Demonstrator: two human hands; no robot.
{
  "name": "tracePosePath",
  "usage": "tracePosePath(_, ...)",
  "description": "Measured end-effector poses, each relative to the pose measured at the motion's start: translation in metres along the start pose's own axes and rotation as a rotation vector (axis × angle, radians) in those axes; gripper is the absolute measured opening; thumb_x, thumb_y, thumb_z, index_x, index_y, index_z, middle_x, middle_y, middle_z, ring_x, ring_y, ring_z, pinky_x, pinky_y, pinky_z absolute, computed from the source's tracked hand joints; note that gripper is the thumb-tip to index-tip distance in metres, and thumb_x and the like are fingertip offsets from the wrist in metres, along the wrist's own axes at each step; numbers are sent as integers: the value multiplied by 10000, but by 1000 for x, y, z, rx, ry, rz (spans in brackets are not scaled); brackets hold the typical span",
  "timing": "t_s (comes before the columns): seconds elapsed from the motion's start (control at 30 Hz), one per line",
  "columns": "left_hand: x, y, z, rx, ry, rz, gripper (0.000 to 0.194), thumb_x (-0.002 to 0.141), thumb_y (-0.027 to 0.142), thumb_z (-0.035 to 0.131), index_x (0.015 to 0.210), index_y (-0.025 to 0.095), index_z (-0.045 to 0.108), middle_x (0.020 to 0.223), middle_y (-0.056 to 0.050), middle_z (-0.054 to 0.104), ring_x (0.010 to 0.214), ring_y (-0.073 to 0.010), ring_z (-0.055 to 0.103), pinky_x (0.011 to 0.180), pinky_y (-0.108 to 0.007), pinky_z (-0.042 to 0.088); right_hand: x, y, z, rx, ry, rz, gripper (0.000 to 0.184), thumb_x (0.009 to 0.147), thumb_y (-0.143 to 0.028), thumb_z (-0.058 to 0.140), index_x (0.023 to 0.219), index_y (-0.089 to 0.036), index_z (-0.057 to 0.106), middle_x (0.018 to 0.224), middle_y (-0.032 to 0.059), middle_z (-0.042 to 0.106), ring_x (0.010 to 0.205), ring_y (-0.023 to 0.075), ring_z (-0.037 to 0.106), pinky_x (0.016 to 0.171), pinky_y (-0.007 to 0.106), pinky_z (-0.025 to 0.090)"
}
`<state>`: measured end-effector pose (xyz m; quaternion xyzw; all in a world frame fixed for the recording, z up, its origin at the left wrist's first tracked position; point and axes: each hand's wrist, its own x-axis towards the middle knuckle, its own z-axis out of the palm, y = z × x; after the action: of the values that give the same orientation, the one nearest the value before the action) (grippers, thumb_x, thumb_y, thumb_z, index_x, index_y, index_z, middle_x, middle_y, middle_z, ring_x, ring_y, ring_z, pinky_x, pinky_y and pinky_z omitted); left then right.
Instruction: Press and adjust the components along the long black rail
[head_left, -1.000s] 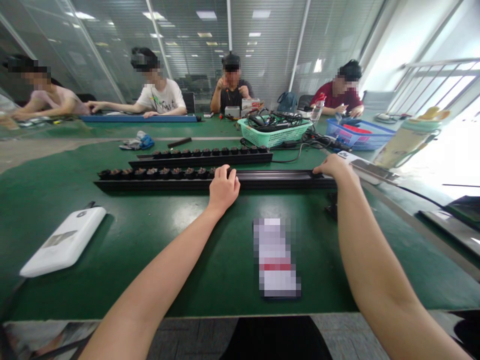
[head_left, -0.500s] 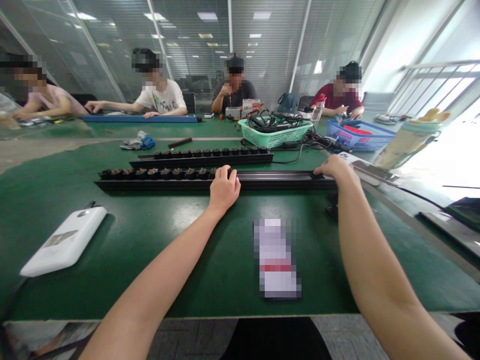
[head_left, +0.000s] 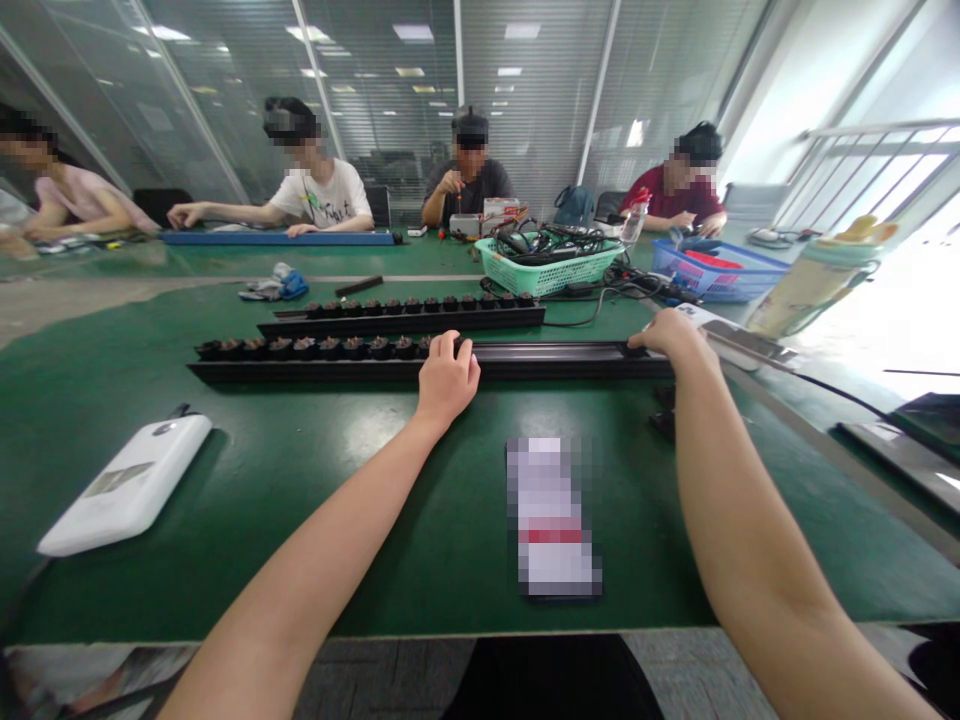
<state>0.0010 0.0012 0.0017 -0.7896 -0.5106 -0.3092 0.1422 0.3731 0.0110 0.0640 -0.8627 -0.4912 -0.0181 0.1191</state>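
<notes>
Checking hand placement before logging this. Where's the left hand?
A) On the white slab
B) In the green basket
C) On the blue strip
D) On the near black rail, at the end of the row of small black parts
D: the left hand rests on the black rail, beside the last of the small black parts.

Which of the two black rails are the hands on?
The nearer rail, under the left hand and right hand; the farther rail lies beyond it, untouched.

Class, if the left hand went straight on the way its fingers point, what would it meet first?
Past the front black rail it rests on, the left hand would probably meet the rear black rail with its row of small dark parts; depth is unclear.
</notes>
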Motion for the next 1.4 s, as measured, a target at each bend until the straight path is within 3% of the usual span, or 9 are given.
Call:
tracePosePath(0.5, 0, 0, 1, 12, 5, 2, 380, 1011, 275, 429, 1287, 152, 659, 1381, -191, 561, 1297, -332, 513, 931, -436, 591, -6, -5, -4, -7, -37, 58, 458, 744, -403, 850, 1091, -125, 741, 1114, 219, 705, 1120, 376, 678, 960, 487, 527)
tracePosePath(1.4, 0, -1, 1, 11, 10, 7, 385, 1014, 276, 424, 1289, 147, 661, 1382, -198, 558, 1297, -338, 510, 924, -442, 595, -3, -2, -1, 4, -22, 60, 524, 743, -451, 860, 1129, -120, 734, 1102, 241, 706, 1102, 388, 685, 940, 503, 536)
